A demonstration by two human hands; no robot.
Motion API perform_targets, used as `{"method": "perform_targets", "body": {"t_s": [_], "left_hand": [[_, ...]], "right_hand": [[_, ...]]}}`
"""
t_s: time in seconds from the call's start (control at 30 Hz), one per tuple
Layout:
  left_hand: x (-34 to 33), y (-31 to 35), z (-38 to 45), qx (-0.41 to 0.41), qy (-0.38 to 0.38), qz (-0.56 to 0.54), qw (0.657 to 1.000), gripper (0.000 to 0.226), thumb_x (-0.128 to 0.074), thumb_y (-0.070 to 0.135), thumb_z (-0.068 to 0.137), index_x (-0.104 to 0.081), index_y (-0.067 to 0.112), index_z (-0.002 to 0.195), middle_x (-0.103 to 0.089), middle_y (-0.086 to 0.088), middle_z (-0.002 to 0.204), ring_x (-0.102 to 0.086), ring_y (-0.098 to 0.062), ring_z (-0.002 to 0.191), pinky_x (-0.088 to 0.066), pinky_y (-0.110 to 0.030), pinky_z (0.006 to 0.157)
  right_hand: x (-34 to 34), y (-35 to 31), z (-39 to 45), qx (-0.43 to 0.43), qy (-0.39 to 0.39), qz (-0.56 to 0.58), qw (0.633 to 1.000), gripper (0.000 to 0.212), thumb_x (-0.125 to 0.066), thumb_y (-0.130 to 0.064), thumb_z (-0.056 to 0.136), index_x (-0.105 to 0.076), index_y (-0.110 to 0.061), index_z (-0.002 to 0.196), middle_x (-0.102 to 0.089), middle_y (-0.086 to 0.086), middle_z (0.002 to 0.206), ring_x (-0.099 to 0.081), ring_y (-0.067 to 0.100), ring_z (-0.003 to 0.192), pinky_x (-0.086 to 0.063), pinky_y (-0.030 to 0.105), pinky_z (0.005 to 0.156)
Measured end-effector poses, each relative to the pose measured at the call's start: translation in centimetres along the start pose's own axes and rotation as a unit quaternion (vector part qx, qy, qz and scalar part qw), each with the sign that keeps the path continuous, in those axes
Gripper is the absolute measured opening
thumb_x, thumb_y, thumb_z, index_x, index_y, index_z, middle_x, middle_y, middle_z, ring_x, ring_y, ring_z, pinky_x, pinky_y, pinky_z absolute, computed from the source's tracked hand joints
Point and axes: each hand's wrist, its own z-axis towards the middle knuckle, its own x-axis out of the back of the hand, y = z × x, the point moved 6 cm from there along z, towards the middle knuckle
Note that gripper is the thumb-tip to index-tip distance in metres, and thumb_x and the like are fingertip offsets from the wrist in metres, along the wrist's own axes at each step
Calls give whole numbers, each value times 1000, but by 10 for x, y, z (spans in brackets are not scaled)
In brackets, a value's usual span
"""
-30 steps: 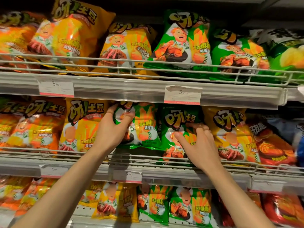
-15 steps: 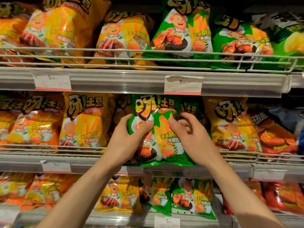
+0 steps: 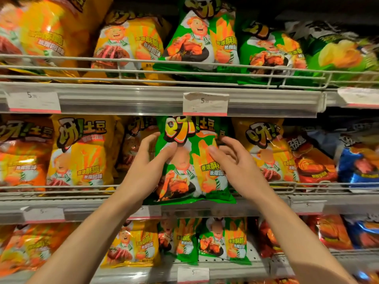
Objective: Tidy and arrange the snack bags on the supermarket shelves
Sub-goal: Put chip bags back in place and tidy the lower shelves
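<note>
Standing upright now after being pulled forward from the row, the green potato-chip bag (image 3: pixel 190 160) fronts the middle shelf (image 3: pixel 82 198), pinched between left hand (image 3: pixel 143 171) and right hand (image 3: pixel 235 167), nearly faced.

Both bare forearms reach up and forward from bottom edge, converging toward centre. Left hand (image 3: pixel 143 167) up at mid-height, back toward camera, thumb stretched right across front of green bag (image 3: pixel 190 160), fingers wrapped behind its left edge: firm grip. Right hand (image 3: pixel 233 162) level with it, thumb pressing bag front, fingers loosely curled at its right edge, partly hidden behind. Thumbs near each other, not touching. Wrists roughly straight.
</note>
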Motion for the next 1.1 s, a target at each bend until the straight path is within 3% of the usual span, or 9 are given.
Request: {"method": "perform_targets", "body": {"t_s": [0.1, 0.2, 0.33, 0.43, 0.57, 0.7, 0.87, 0.97, 1.1], "left_hand": [[-10, -1, 5, -17, 17, 15, 1000, 65, -69, 53, 90, -39, 43, 147, -68, 15, 122, -76, -3, 94, -61, -28, 78], [-15, -4, 9, -20, 30, 24, 999, 63, -67, 49, 95, -37, 39, 150, -68, 13, 122, -75, -2, 93, -60, -28, 79], [-17, -4, 10, -20, 37, 37, 998, 60, -66, 51, 95, -38, 39, 148, -66, 19, 118, -74, 3, 91, -61, -27, 78], [-19, -4, 13, -26, 37, 65, 997, 57, -63, 52, 97, -37, 41, 146, -56, 30, 109, -65, 21, 80, -52, -7, 58], [-20, -4, 16, -20, 36, 70, 997, 64, -63, 55, 96, -34, 40, 151, -61, 26, 110, -69, 14, 84, -54, -12, 58], [-20, -5, 14, -21, 41, 74, 996, 63, -63, 55, 96, -35, 40, 150, -58, 28, 109, -68, 17, 81, -53, -10, 55], [-21, -4, 13, -22, 51, 86, 995, 59, -62, 53, 97, -35, 41, 148, -53, 32, 107, -63, 24, 77, -50, -5, 54], [-20, -4, 12, -26, 54, 105, 993, 62, -61, 57, 96, -34, 42, 149, -53, 35, 110, -67, 16, 85, -54, -14, 67], [-19, -5, 14, -26, 57, 118, 991, 65, -60, 58, 96, -34, 40, 152, -49, 40, 102, -64, 17, 87, -50, -12, 67]], "right_hand": [[40, -8, 5, 49, 72, -129, 988, 65, -62, -65, 89, -52, -27, 141, -64, -10, 123, -64, -6, 105, -50, 10, 81], [95, 0, 13, 39, 191, -332, 923, 61, -59, -53, 98, -56, -9, 141, -57, 10, 136, -52, 24, 129, -43, 37, 105], [145, 35, 19, -70, 214, -411, 883, 68, -56, -51, 99, -53, 4, 139, -52, 29, 139, -46, 45, 130, -37, 48, 110], [157, 60, 21, -153, 172, -383, 894, 79, -52, -63, 97, -53, 7, 135, -57, 30, 135, -54, 44, 121, -44, 47, 100], [154, 75, 23, -190, 140, -288, 928, 82, -51, -65, 96, -50, 5, 139, -61, 25, 134, -58, 39, 120, -44, 40, 91], [153, 76, 22, -169, 167, -223, 945, 78, -60, -59, 93, -49, 2, 141, -62, 20, 134, -58, 37, 122, -47, 42, 98], [156, 57, 24, -107, 213, -187, 953, 67, -67, -58, 90, -55, -7, 132, -64, 8, 114, -60, 30, 106, -43, 37, 84], [156, 45, 25, -94, 221, -194, 951, 68, -64, -64, 89, -59, -10, 130, -65, 6, 110, -60, 28, 102, -42, 36, 82], [155, 36, 20, -86, 207, -184, 957, 64, -64, -67, 87, -62, -13, 122, -71, 5, 106, -67, 27, 101, -53, 41, 82]]}}
